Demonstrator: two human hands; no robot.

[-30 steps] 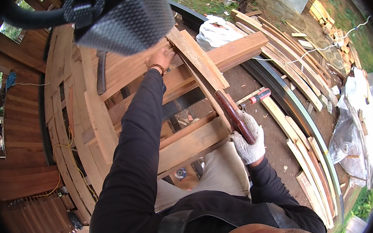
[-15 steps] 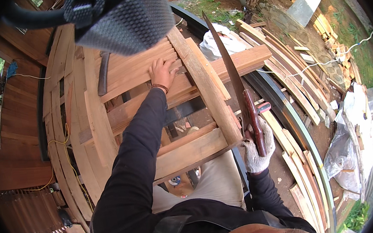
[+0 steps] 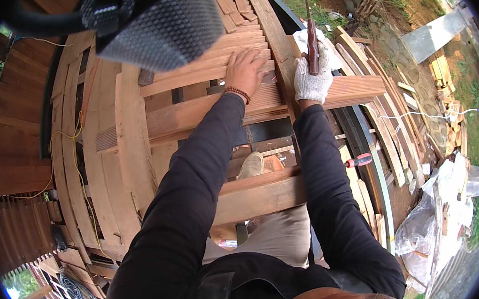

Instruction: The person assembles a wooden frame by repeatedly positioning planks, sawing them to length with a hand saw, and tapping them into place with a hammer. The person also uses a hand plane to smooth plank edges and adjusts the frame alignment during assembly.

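My bare left hand (image 3: 244,71), a beaded bracelet at its wrist, lies with fingers stretched over the slats of a louvred wooden frame (image 3: 198,75). In a white knitted glove, my right hand (image 3: 310,82) is wrapped round the dark reddish handle of a handsaw (image 3: 312,44). The saw points away from me, its thin blade seen almost edge-on. That hand is right beside the frame's right side rail (image 3: 274,33); whether it touches the rail I cannot tell. A grooved wooden beam (image 3: 354,87) passes crosswise below both hands.
A red-and-black handled tool (image 3: 359,161) lies right of my right forearm. Stacked boards (image 3: 390,152) and plastic sheeting (image 3: 430,212) are farther right. At left, planks (image 3: 101,180) carry a yellow cord (image 3: 89,204). A blurred textured object (image 3: 164,27) blocks the upper left.
My right hand has moved forward with the saw, from near the frame's closer right corner to beside the upper part of its right rail. My left hand remains on the slats. The view has shifted.
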